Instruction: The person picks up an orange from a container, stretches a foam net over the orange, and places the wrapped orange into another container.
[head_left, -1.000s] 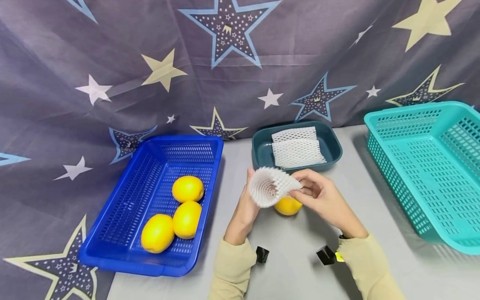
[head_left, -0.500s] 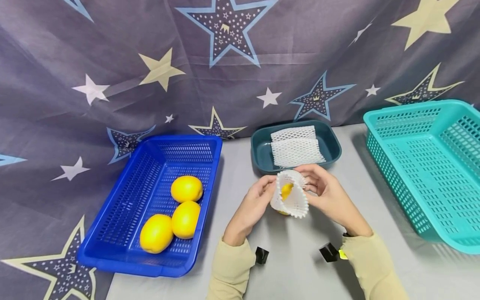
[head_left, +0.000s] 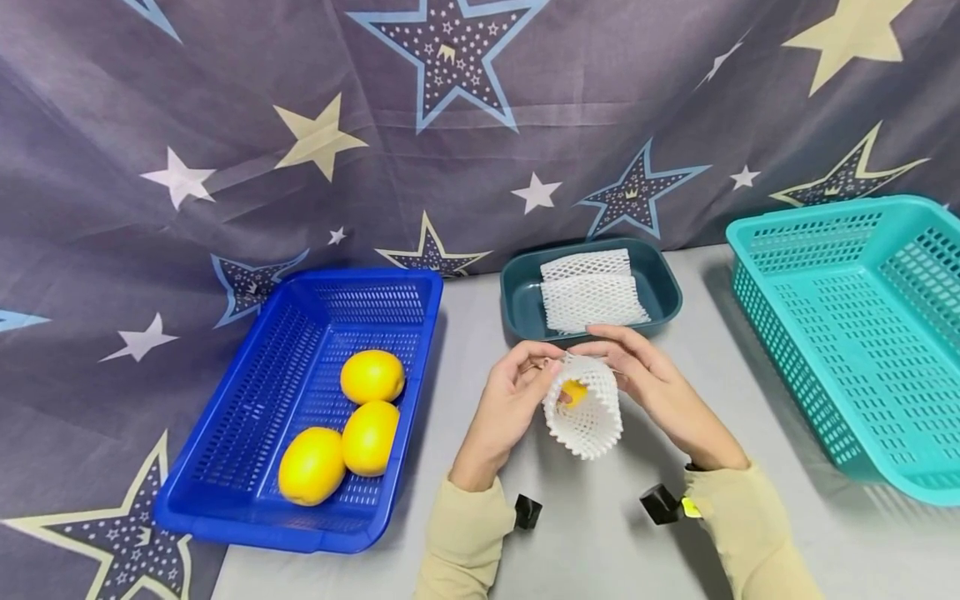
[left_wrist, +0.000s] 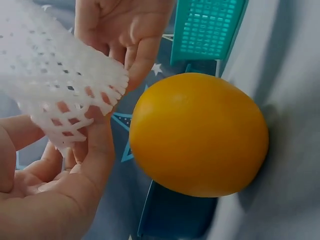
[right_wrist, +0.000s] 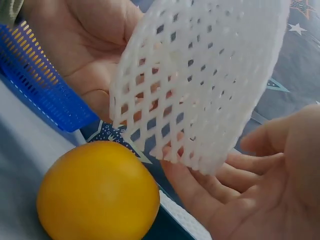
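Note:
Both hands hold a white foam net sleeve (head_left: pixel 588 425) between them, its wide mouth turned up toward the head camera. My left hand (head_left: pixel 510 404) pinches the sleeve's left side between thumb and fingers. On the opposite side my right hand (head_left: pixel 652 383) grips it, fingers at the lower edge in the right wrist view. A yellow-orange fruit (left_wrist: pixel 200 135) sits on the table just below the sleeve. From the head, part of that fruit shows through the mouth; the rest is hidden. Both wrist views show the sleeve's lower edge apart from the fruit.
Left stands a blue basket (head_left: pixel 296 533) with three yellow fruits (head_left: pixel 372 377). Behind the hands a dark teal tray (head_left: pixel 667 292) holds more foam net sleeves (head_left: pixel 592 302). A turquoise basket (head_left: pixel 780 358) is at right, and a star-patterned cloth (head_left: pixel 465 167) hangs behind.
The sleeve has moved right and tipped, its mouth turning upward over the fruit, which it now mostly covers from the head. The left hand has shifted from beneath it to its left side.

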